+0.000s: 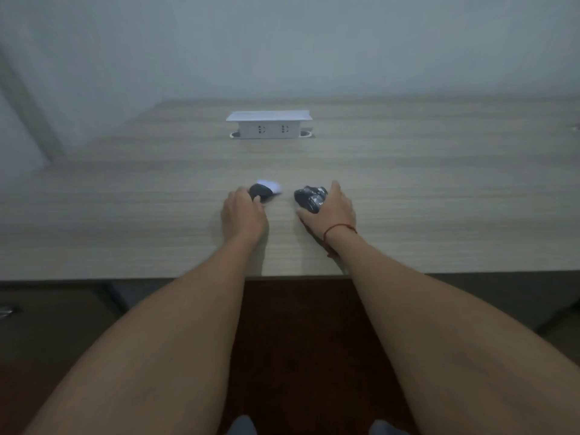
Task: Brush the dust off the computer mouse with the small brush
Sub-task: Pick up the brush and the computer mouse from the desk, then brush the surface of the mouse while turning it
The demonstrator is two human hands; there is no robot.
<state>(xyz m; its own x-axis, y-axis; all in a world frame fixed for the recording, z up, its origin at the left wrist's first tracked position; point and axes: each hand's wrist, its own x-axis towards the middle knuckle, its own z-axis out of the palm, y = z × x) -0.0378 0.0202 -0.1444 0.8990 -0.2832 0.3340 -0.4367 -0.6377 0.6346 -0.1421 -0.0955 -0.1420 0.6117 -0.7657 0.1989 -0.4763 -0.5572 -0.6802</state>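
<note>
A black glossy computer mouse (309, 198) lies on the wooden desk (439, 199), a little right of the middle. My right hand (332, 211) grips it from the right side, thumb at its near edge and a finger along its far side. Left of it is the small brush (262, 190), a dark rounded body with blurred white bristles pointing right. My left hand (243, 215) is closed on the dark body, thumb on its near side. The two objects are a short gap apart and do not touch.
A white pop-up power socket box (268, 126) stands at the back middle of the desk. A pale wall rises behind the desk. The desk's front edge runs under my forearms, with dark floor below.
</note>
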